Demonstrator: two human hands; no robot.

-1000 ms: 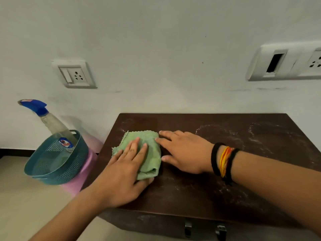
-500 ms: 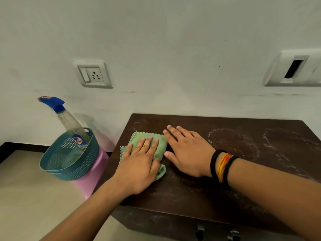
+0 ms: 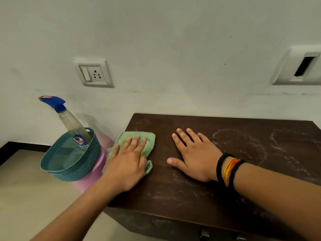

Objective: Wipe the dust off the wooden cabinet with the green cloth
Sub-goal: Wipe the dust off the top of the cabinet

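Item: green cloth, at worktop's 9 o'clock edge on wooden cabinet. My left hand flat on it, grip wide, pinning cloth. Right hand flat, empty. Dust lies 3 o'clock of cloth; I judge left hand nearer.

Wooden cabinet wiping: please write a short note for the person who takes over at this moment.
Left hand: flat, pressing the green cloth at the left edge of the wooden cabinet; part of the cloth overhangs it.
Right hand: open, palm flat on the top, holding nothing.
Done: the patch between the hands looks cleaner.
Left: white dust on the right half and near the front edge.
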